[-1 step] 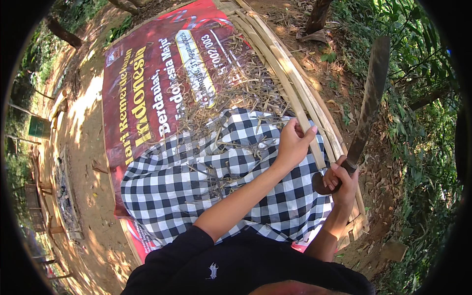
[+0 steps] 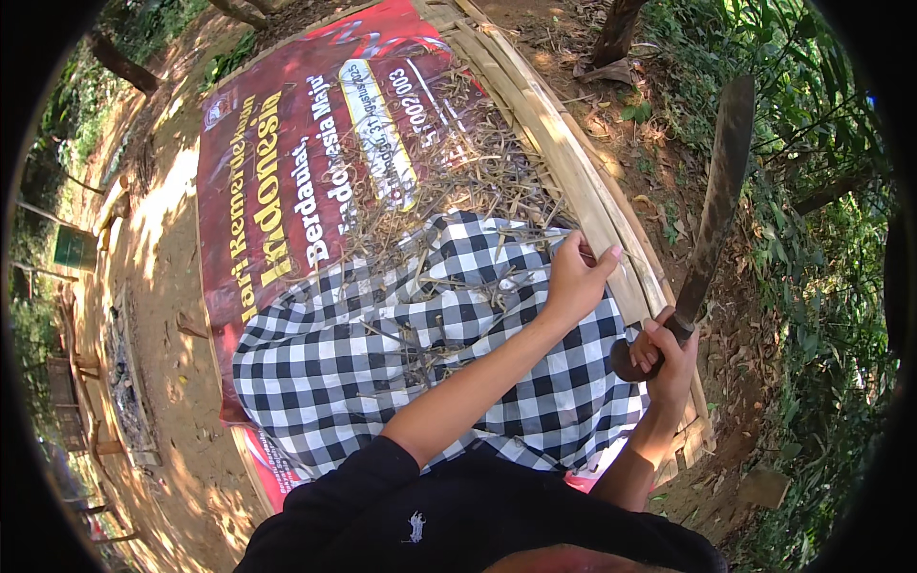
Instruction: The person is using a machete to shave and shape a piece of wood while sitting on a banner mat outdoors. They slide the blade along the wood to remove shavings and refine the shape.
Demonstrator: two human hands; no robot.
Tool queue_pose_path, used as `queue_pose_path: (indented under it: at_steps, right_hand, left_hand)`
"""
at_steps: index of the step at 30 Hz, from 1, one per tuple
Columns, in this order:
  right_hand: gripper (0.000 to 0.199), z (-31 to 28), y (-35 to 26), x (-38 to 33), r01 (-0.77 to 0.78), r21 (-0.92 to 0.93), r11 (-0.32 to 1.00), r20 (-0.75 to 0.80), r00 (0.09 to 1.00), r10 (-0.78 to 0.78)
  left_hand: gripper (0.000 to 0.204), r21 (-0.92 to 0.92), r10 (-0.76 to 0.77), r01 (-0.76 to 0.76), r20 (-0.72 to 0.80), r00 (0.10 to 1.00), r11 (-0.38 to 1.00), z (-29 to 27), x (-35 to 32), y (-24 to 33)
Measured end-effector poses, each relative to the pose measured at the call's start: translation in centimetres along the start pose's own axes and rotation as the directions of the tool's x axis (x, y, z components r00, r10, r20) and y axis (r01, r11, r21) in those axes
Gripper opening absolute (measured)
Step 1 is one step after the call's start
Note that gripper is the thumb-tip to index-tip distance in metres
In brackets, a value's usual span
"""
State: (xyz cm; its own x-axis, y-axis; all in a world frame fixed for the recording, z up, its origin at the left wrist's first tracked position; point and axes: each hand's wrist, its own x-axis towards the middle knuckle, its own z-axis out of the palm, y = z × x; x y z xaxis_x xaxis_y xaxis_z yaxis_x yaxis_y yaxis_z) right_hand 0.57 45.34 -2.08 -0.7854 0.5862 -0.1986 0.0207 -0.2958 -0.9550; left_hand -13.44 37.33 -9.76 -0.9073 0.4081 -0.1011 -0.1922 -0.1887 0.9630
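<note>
My right hand (image 2: 669, 349) grips the dark wooden handle of a long machete (image 2: 718, 191), whose blade points up and away over the ground. My left hand (image 2: 576, 279) is closed on the edge of a pale bamboo slat (image 2: 573, 172), one of several long slats lying side by side. A black-and-white checkered cloth (image 2: 401, 363) covers my lap under both forearms. Dry bamboo shavings (image 2: 449, 181) are scattered on the cloth and beyond it.
A large red printed banner (image 2: 277, 201) is spread on the dirt under the cloth and slats. Bare sunlit earth lies to the left, green plants and leaf litter to the right. A tree trunk (image 2: 616, 29) stands at the top.
</note>
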Motion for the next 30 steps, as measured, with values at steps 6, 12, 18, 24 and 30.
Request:
queue_pose_path:
  at_steps: [6, 12, 18, 24, 30]
  right_hand:
    - [0.022, -3.4, 0.6, 0.0, 0.007, -0.239, 0.971, -0.131, 0.991, -0.04]
    - [0.022, -1.2, 1.0, -0.8, -0.053, -0.208, 0.977, -0.094, 0.995, 0.034]
    - [0.021, 1.3, 2.1, -0.9, -0.102, -0.234, 0.967, -0.02, 0.995, 0.1]
    - [0.021, 4.5, 3.0, -1.4, -0.154, -0.277, 0.948, 0.077, 0.98, 0.181]
    - [0.023, 8.4, 6.1, -2.1, -0.291, -0.352, 0.889, 0.097, 0.934, 0.344]
  left_hand:
    - [0.025, 0.213, -0.129, 0.114, 0.059, 0.99, 0.97, 5.5, 3.5, -5.1]
    - [0.026, 0.29, -0.4, 0.35, 0.132, 0.907, 0.89, 5.9, 6.2, -7.8]
    - [0.038, 0.326, -0.403, 0.326, 0.203, 0.893, 0.887, 3.3, 6.1, -5.9]
    - [0.034, -0.052, -0.313, 0.353, 0.358, 0.88, 0.934, -7.5, 2.0, -0.3]
    - [0.035, -0.058, -0.288, 0.297, 0.12, 0.95, 0.953, -26.1, -7.5, 5.8]
